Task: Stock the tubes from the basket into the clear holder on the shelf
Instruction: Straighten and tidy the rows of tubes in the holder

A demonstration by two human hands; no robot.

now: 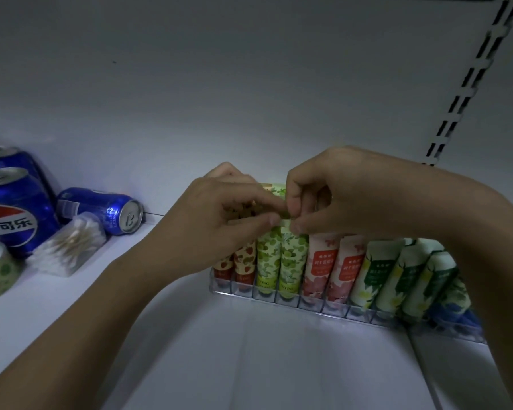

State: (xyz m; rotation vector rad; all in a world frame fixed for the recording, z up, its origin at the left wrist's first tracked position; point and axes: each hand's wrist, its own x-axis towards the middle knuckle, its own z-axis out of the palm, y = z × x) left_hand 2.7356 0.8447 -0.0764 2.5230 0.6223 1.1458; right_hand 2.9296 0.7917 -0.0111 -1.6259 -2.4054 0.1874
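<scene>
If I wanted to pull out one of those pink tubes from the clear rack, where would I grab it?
Pinch the flat top end of the pink tube, coming from above. It stands cap down in the clear holder, packed between neighbouring tubes, so only its upper end seems free, much as the right hand pinches a green tube.

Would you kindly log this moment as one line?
left hand: pinches green tube top | right hand: pinches same top | clear holder: nearly full

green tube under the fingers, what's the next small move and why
Probably press the green tube straight down until it sits level with its neighbours, then let go. Both the left hand and the right hand pinch at its top end, and its lower end already stands in a slot of the clear holder, between another green tube and a pink tube.
</scene>
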